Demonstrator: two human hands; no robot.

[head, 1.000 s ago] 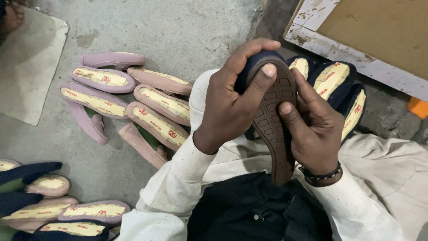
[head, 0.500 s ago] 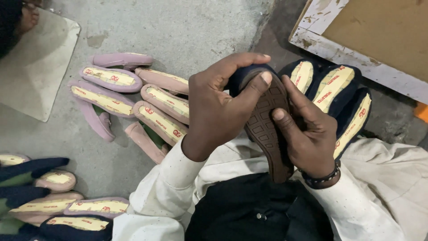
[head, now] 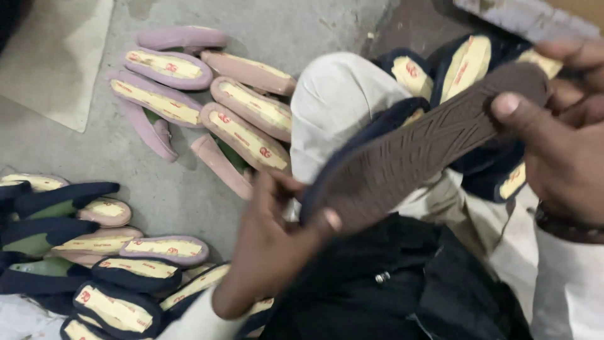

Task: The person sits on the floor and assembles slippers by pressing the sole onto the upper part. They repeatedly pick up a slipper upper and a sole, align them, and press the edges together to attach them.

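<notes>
Shoe (head: pixel 415 148), brown sole up, spans between left hand (head: pixel 270 242) and right hand (head: pixel 563 141), both closed on its ends.

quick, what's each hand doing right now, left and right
Left hand: closed on the heel end of the dark shoe, sole up.
Right hand: closed on the toe end of the same shoe.

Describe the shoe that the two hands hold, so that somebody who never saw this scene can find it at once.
Look above the dark cloth on the person's lap. There the left hand and the right hand hold the dark shoe by its two ends. Unlike the pink shoes on the floor, it shows a brown ridged sole, turned up.
</notes>
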